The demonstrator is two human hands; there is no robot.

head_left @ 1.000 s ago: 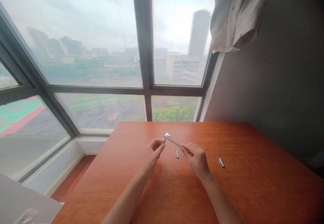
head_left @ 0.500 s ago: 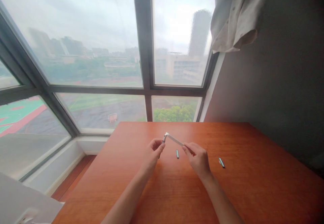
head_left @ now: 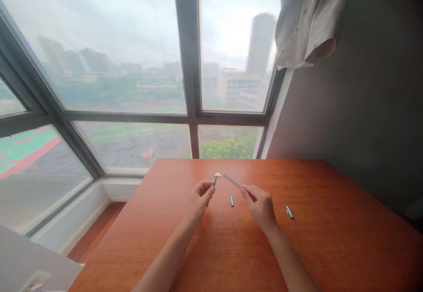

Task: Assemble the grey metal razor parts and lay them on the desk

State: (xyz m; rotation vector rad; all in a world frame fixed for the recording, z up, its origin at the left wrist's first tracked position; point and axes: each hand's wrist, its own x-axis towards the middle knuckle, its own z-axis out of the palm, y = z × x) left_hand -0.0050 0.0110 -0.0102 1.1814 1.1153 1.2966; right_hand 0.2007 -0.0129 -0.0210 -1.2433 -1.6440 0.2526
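Note:
My left hand (head_left: 202,195) is closed around a razor handle (head_left: 214,180), which tilts upward with its pale, bare head end at the top. My right hand (head_left: 260,205) pinches a slim, flat grey stick (head_left: 232,180) that slants up to the left. The stick's tip is just right of the razor handle's head, with a small gap between them. On the table below, between my hands, lies a small razor cartridge (head_left: 231,201), dark with a teal strip. Another razor cartridge (head_left: 289,212) rests to the right of my right hand. My fingers hide the lower parts of both held things.
The reddish-brown wooden table (head_left: 330,248) reaches to the window frame (head_left: 193,120) at the back. A grey wall (head_left: 357,107) runs along the right, with a light shirt (head_left: 307,27) hanging above. A white ledge (head_left: 119,188) is beyond the table's left edge.
The grey stick's tip has moved right and away from the razor handle's head, as my right hand shifted slightly right. My left hand stays where it was.

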